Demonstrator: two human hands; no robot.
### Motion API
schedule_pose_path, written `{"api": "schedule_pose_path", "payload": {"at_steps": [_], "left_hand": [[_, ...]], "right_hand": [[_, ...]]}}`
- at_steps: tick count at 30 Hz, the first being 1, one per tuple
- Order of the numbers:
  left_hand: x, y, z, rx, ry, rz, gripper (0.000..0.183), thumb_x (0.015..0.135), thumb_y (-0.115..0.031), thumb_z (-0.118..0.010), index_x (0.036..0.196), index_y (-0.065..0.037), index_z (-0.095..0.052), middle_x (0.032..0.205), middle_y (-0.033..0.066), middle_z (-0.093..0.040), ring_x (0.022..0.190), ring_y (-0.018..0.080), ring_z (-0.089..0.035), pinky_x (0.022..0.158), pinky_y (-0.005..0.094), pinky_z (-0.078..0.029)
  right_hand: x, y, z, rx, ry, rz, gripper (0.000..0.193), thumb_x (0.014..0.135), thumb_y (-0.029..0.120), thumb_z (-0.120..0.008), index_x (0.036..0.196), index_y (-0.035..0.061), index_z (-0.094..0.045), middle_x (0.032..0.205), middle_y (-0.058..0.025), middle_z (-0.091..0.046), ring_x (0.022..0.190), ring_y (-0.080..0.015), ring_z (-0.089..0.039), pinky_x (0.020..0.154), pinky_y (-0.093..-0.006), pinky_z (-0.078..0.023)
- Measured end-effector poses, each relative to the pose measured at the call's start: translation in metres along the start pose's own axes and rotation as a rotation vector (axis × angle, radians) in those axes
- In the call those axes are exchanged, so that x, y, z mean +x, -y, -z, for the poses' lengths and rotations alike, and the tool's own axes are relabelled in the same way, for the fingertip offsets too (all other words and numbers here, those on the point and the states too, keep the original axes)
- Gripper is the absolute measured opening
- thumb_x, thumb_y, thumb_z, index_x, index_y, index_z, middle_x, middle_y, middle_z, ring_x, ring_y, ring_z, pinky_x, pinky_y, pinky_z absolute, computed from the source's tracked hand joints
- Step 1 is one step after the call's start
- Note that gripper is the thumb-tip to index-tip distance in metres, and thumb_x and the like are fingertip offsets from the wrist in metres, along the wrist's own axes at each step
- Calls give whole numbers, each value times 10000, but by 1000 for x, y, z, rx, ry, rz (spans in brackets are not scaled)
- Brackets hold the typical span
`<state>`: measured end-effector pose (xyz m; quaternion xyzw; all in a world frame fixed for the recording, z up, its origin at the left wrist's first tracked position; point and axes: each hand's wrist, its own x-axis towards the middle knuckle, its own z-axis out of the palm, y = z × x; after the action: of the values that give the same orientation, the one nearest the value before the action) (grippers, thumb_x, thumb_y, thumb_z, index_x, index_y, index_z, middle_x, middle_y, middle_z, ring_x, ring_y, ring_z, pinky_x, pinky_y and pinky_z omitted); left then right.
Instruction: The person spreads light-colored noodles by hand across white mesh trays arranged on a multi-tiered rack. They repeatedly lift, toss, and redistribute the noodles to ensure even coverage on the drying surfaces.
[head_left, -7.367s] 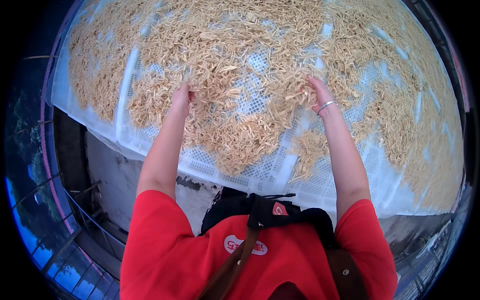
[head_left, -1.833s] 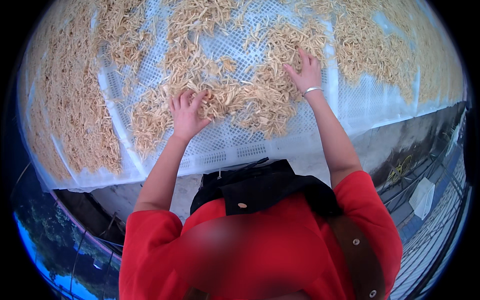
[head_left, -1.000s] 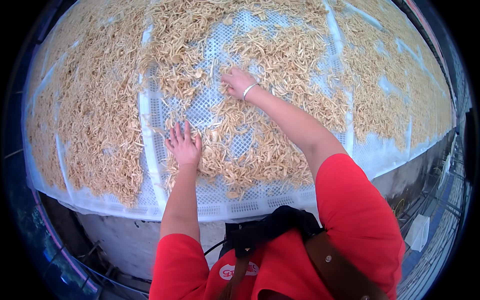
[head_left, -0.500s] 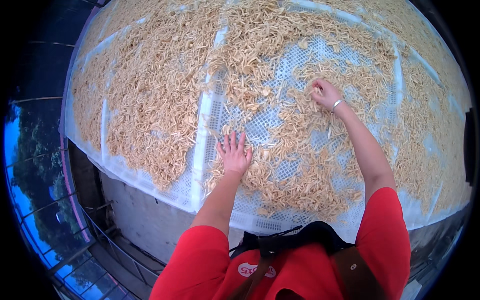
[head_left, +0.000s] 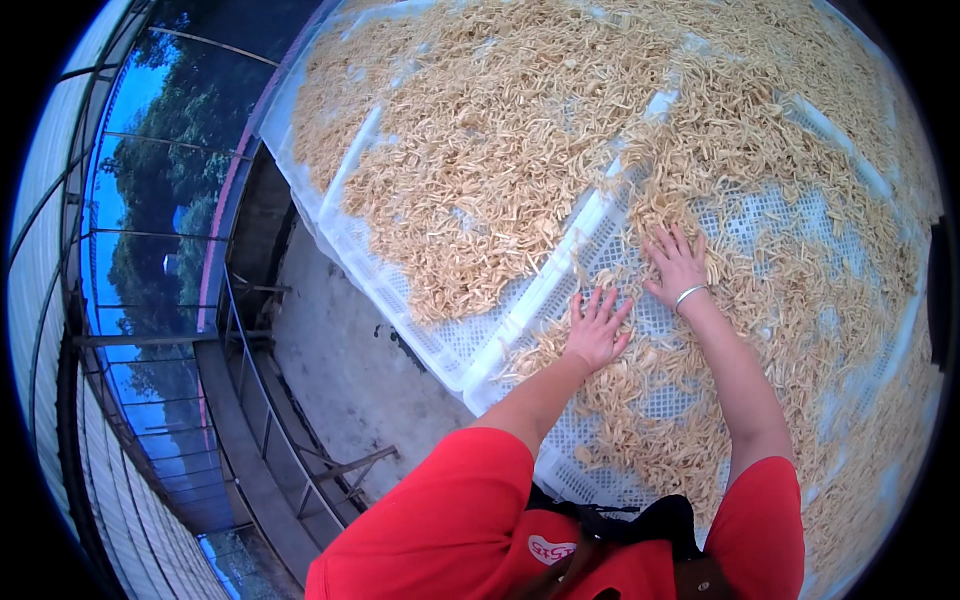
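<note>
Pale tan dried strips (head_left: 500,170) lie loosely over white perforated plastic trays (head_left: 560,262) set edge to edge. My left hand (head_left: 598,333) rests on the strips of the nearer tray, close to its left rim, with fingers spread. A little farther off and to the right, my right hand (head_left: 680,268), a silver bangle at its wrist, lies palm down on strips with its fingers apart. Neither hand holds anything visible. Between and around the hands, patches of the bare mesh (head_left: 655,318) show where the strips are thin.
Raised tray rims (head_left: 520,305) divide the strips into sections. To the left, past the trays' edge, are a concrete floor (head_left: 340,290) and a metal railing (head_left: 265,400). Window panes with trees (head_left: 150,270) stand beyond.
My right hand has come toward my left hand, going from bent, pinched fingers to spread ones. My left hand stays spread on the strips. The view has swung left, showing more floor and railing.
</note>
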<state>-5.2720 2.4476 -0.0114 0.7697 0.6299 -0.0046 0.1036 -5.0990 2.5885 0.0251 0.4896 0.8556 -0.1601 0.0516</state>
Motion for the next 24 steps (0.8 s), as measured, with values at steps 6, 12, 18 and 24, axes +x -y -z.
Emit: {"api": "schedule_pose_path", "payload": {"at_steps": [6, 12, 18, 24], "left_hand": [[3, 3, 1, 21, 29, -14, 612, 887, -461, -440, 1443, -251, -291, 1504, 106, -239, 1391, 326, -172, 1103, 579, -44], [26, -12, 17, 123, 250, -34, 642, 922, -478, -384, 1480, -235, -182, 1530, 120, -162, 1408, 341, -120, 1107, 564, -102], [3, -32, 37, -24, 316, 32, 505, 873, -368, -458, 1347, -194, -463, 1417, 138, -372, 1299, 349, -310, 1068, 501, -237], [-68, -82, 6, -201, 107, -254, 444, 870, -285, -516, 1290, -142, -529, 1361, 212, -414, 1245, 379, -387, 1029, 499, -305]], "right_hand": [[-177, -130, -30, 52, -214, -765, 675, 768, 368, -658, 1381, 258, -397, 1492, -78, -265, 1363, -304, -249, 1090, -548, -172], [-335, -61, -66, 259, -109, -864, 455, 714, 131, -641, 1157, 155, -542, 1130, -126, -491, 1149, -310, -451, 918, -436, -411], [-437, 32, -77, 390, -140, -1138, 412, 792, 245, -611, 1184, 134, -557, 1084, -100, -550, 1092, -285, -519, 905, -430, -431], [-575, 57, -99, 475, -417, -1399, 404, 807, 293, -606, 1143, 67, -585, 1130, -118, -546, 1078, -303, -505, 910, -399, -433]]}}
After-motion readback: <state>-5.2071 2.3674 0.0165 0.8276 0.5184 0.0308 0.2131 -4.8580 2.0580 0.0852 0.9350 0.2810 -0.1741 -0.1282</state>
